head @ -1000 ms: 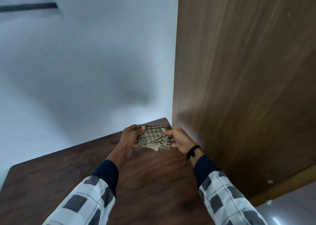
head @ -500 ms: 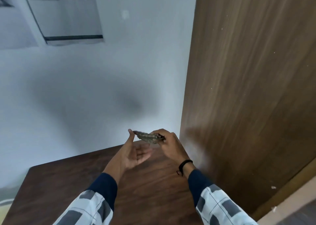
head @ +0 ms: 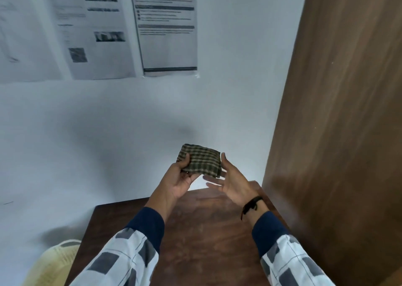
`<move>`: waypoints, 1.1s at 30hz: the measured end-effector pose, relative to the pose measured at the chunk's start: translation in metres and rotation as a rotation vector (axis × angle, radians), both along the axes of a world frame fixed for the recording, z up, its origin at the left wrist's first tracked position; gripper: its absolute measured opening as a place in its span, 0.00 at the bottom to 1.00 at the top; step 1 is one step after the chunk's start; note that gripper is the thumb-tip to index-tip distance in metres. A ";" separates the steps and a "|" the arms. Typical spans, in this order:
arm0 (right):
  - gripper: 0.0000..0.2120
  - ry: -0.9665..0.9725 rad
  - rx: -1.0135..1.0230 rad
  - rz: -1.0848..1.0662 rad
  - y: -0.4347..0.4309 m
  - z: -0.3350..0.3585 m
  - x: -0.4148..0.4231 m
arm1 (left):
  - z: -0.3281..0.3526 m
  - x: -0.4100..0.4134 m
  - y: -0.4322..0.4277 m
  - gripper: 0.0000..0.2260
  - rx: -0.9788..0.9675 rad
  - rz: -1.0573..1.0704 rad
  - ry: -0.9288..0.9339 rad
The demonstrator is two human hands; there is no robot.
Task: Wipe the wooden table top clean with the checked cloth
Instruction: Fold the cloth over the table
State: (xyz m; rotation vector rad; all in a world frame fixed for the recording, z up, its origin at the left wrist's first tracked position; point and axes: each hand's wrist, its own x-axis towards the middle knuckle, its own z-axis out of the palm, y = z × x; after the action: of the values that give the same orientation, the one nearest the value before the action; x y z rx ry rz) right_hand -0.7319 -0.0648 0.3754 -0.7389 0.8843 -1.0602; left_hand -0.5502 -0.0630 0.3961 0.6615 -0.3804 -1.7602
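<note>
While held up at frame centre, folded checked cloth (head: 202, 161) is pinched at left edge by left hand (head: 179, 181), thumb pressed on top. Just beside cloth's right edge, right hand (head: 232, 183) is held flat, fingers straight and spread; contact cannot be told. Below, at lower centre, wooden table top (head: 206, 231) is seen, clear of cloth. On wall (head: 108, 133), upper left, printed sheets (head: 165, 29) are fixed.

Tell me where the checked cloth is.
The checked cloth is mid-frame in the head view, gripped by the left hand above the wooden table, right hand beside it.
</note>
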 end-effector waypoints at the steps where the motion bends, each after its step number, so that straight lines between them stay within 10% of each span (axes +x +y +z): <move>1: 0.27 -0.015 -0.001 0.051 0.000 0.005 0.010 | 0.001 0.007 0.003 0.13 -0.019 -0.006 -0.006; 14: 0.15 0.273 -0.254 0.159 -0.039 0.017 0.103 | -0.010 0.130 0.011 0.17 -0.002 0.130 -0.633; 33: 0.12 0.311 -0.144 0.204 -0.023 -0.042 0.318 | -0.055 0.343 0.039 0.10 0.146 0.211 -0.782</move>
State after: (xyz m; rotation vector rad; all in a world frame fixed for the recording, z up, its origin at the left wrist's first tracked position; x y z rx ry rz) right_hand -0.4135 -0.0877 0.3338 -1.1121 0.9783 -0.8453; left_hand -0.2068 -0.0239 0.3413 1.4415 -0.6826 -1.2787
